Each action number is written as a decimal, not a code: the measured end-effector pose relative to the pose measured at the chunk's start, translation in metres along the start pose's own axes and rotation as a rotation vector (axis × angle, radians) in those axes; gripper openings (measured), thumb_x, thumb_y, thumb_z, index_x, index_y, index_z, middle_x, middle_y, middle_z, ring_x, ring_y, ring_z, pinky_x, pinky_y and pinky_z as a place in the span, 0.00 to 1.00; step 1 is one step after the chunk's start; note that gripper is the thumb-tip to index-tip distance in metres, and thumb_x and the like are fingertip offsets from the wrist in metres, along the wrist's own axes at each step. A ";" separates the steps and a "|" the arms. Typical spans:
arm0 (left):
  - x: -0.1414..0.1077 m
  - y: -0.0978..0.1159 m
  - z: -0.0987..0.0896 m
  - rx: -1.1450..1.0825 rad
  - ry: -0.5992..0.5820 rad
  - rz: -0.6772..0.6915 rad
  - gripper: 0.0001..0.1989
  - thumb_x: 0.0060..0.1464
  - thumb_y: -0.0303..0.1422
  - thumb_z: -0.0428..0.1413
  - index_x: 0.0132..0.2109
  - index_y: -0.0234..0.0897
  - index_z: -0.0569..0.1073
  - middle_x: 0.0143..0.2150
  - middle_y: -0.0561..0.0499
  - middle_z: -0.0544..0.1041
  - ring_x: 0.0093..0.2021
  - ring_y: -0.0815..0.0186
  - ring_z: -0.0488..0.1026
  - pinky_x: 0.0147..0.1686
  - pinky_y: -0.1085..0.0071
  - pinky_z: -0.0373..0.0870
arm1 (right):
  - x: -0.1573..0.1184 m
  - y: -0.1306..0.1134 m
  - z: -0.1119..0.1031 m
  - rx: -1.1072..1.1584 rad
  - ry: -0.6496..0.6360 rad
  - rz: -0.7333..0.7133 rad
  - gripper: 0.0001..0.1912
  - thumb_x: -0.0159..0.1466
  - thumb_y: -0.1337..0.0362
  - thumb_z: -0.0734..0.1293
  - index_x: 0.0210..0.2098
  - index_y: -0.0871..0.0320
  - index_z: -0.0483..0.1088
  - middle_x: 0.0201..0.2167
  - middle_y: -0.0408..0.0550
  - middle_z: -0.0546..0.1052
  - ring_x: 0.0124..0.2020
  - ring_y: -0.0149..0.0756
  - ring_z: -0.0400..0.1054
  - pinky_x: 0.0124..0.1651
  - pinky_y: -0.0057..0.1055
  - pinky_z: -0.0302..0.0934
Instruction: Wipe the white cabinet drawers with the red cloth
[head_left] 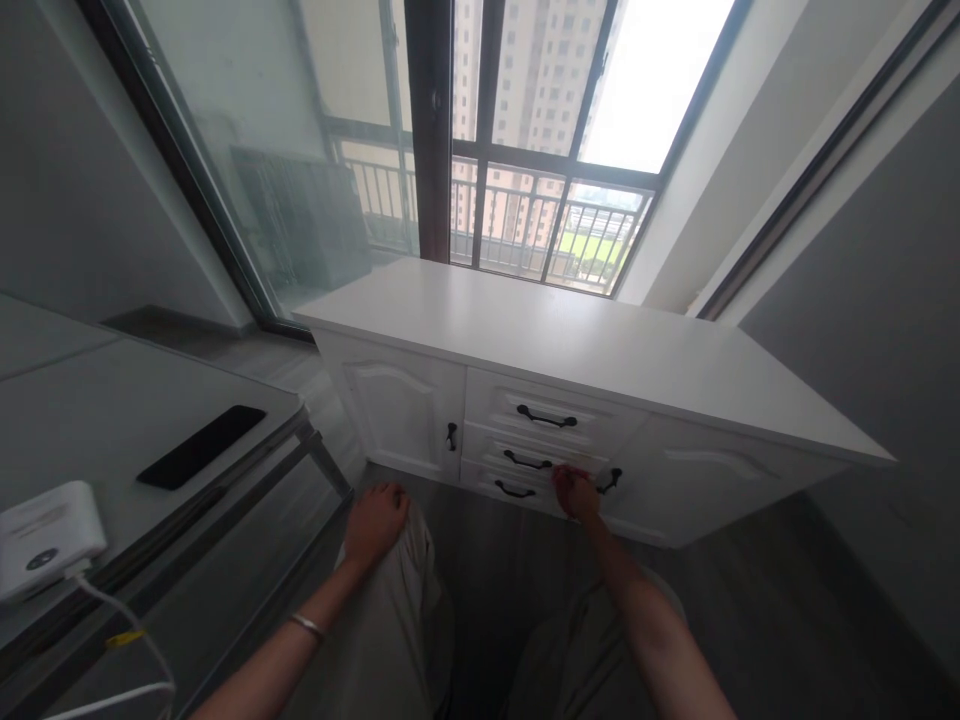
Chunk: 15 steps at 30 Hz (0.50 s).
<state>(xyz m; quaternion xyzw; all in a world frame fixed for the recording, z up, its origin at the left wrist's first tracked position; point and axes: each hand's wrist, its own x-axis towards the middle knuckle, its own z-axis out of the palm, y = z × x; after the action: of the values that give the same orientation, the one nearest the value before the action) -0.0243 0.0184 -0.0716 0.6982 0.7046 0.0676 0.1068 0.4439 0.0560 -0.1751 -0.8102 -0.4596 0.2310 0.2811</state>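
At the middle drawer [534, 449], the right hand [575, 492], curled, grip indeterminable, could strike the adjacent door handle [615, 477] if it slipped, the left hand [379, 520] lying open on the knee [417, 550].

Counted: cabinet [525, 310], one; drawers [589, 428], three; doors [397, 405], two; black handles [546, 418], five, being three on drawers and two on doors. Hands [377, 522], two; bracelet [307, 627], one; flat black slab [202, 447], one; white device [71, 515], one.

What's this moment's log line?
left hand: on knee | right hand: at middle drawer, by right end of black handle, grip unclear | doors: shut
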 end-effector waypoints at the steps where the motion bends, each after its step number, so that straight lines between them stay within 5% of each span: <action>1: 0.000 0.001 0.000 0.003 0.001 0.007 0.21 0.71 0.35 0.45 0.50 0.36 0.82 0.51 0.38 0.85 0.54 0.49 0.80 0.55 0.56 0.73 | 0.001 -0.002 -0.004 0.014 0.013 0.000 0.11 0.63 0.55 0.70 0.33 0.54 0.82 0.38 0.60 0.84 0.44 0.50 0.81 0.59 0.48 0.68; 6: -0.002 0.004 -0.002 -0.007 0.007 0.004 0.20 0.71 0.35 0.45 0.49 0.38 0.82 0.51 0.40 0.85 0.54 0.50 0.80 0.54 0.57 0.73 | 0.001 -0.021 -0.018 0.102 0.082 -0.059 0.13 0.64 0.54 0.69 0.30 0.53 0.81 0.36 0.61 0.84 0.44 0.48 0.81 0.56 0.43 0.69; 15: -0.001 -0.004 0.000 -0.002 -0.004 0.015 0.22 0.71 0.37 0.44 0.51 0.36 0.83 0.52 0.38 0.85 0.54 0.50 0.80 0.55 0.57 0.73 | 0.001 -0.043 -0.065 0.056 0.148 -0.184 0.10 0.66 0.59 0.69 0.40 0.54 0.83 0.44 0.58 0.85 0.48 0.51 0.80 0.60 0.44 0.68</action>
<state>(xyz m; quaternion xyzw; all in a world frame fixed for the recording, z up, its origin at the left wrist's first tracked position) -0.0277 0.0172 -0.0724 0.7036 0.6990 0.0679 0.1085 0.4595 0.0593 -0.0984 -0.7712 -0.5035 0.1567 0.3565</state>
